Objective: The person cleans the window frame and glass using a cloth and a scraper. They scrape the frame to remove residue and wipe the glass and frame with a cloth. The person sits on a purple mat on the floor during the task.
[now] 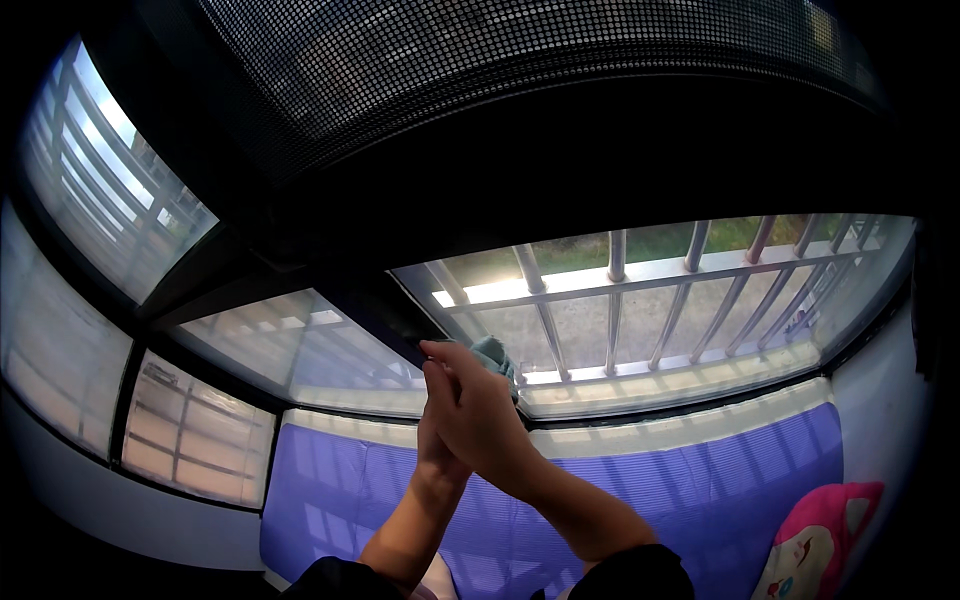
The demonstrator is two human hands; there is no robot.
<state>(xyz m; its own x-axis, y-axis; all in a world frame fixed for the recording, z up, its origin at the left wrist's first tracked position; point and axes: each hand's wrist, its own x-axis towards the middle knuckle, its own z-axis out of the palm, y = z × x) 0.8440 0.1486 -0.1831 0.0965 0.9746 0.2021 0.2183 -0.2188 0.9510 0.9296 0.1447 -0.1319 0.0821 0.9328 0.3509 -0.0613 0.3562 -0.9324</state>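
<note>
Looking down via head cam, I see my right hand (478,415) closed around a soft teal cloth (497,355), bunched vs the dark window frame (375,310) at the glass's lower edge. Left hand (437,425) sits behind it, grip can't tell. Metal bars (615,300) outside, approx. eight vertical; one purple ribbed mat (700,480), one pink cushion (815,545).

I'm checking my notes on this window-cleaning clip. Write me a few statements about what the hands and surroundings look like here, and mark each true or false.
1. Both hands are raised together at the window frame. True: the right hand overlaps the left hand.
2. A pale teal cloth shows above the hands. True.
3. The window has no bars outside. False: grey metal bars run across it.
4. The mat below the window is red. False: it is purple-blue.
5. A pink cushion lies at lower right. True.
</note>
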